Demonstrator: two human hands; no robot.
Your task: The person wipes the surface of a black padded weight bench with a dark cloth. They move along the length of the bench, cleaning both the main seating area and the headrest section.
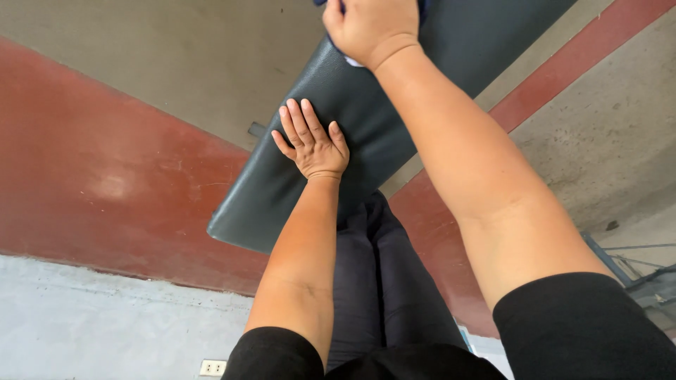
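A long dark padded bench cushion (394, 105) runs diagonally from lower left to the top right. My left hand (312, 141) lies flat on its near part, fingers together and extended, holding nothing. My right hand (370, 27) is further up the cushion at the top edge of the view, closed over a cloth (354, 62); only a pale corner and a blue bit of it show under the hand. My legs in dark trousers (384, 281) are below the cushion's near end.
The floor is grey concrete (176, 56) with broad red painted bands (105, 183). A white wall socket (212, 367) sits at the bottom left. A metal frame (634, 267) shows at the right edge.
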